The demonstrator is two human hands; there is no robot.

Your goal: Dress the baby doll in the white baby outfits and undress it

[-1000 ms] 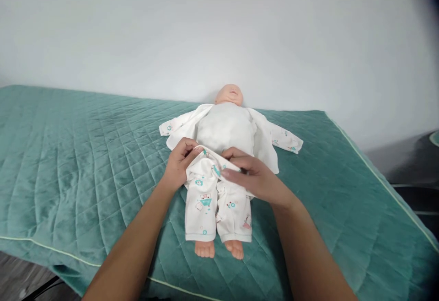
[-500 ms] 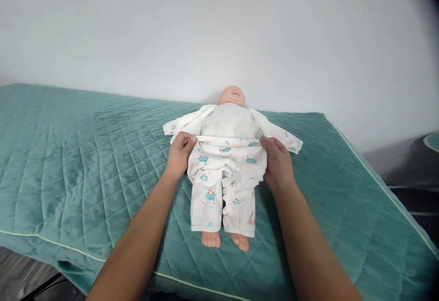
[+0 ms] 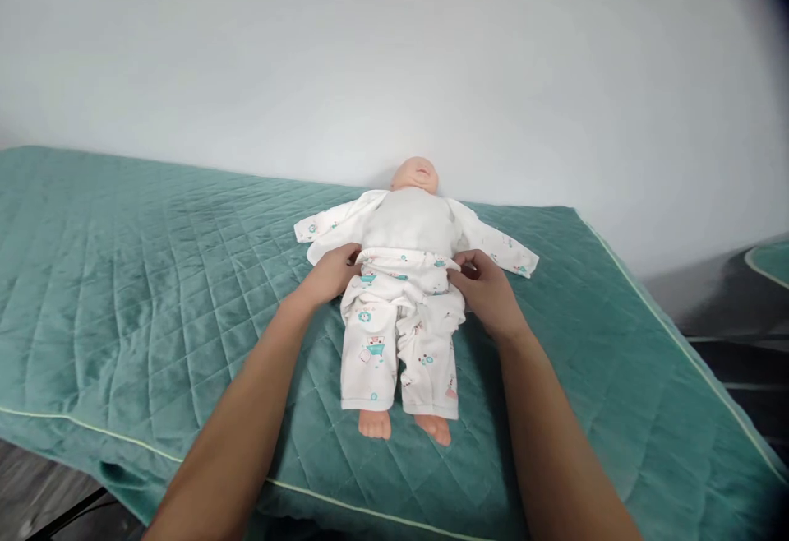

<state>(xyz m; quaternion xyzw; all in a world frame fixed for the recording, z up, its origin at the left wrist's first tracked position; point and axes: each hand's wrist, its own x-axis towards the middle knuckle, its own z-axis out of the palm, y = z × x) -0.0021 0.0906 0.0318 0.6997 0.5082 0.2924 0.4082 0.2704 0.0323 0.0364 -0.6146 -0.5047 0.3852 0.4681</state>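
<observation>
Head view: a doll lies on its back on a quilted green cover, its head near a pale wall and its feet pointing towards the person. This placement appears to put the lower garment within easy reach of both hands. The printed white trousers are on the doll's legs, with the waistband across its lower torso and both feet showing below the cuffs.

The left hand is curled at one side of the waistband, fingertips gathered on the cloth; the exact contact is partly hidden. The right hand pinches the opposite side between thumb and fingers. Holding both sides probably keeps the band even across the body. The fabric is bunched at the hips.

The matching jacket lies unfastened, its sleeves stretched outwards and its front panels spread to the sides, which leaves the waistband largely uncovered.
</observation>
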